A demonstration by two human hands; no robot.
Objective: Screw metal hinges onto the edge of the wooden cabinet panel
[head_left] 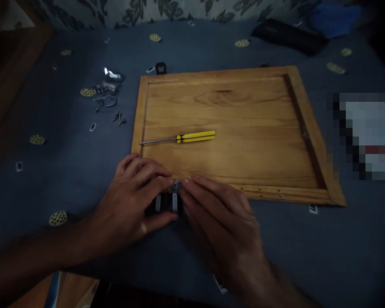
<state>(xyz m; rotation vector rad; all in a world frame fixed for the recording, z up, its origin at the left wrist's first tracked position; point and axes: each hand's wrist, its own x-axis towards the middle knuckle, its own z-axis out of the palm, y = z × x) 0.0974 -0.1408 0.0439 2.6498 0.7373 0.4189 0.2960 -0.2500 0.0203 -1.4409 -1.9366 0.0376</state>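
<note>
A small metal fitting with screw holes and a prong-like strip sits at the near edge of a framed wooden panel. My left hand pinches around it, index finger above and thumb below, with something dark partly hidden between them. From the other side my right hand presses its closed fingertips against the same fitting. Beyond both hands, a yellow-handled screwdriver lies on the panel, its shaft pointing left.
Loose screws and shiny metal pieces lie left of the panel on the blue patterned cloth. A dark loop shows at the panel's far edge. Behind are a black case and blue cloth.
</note>
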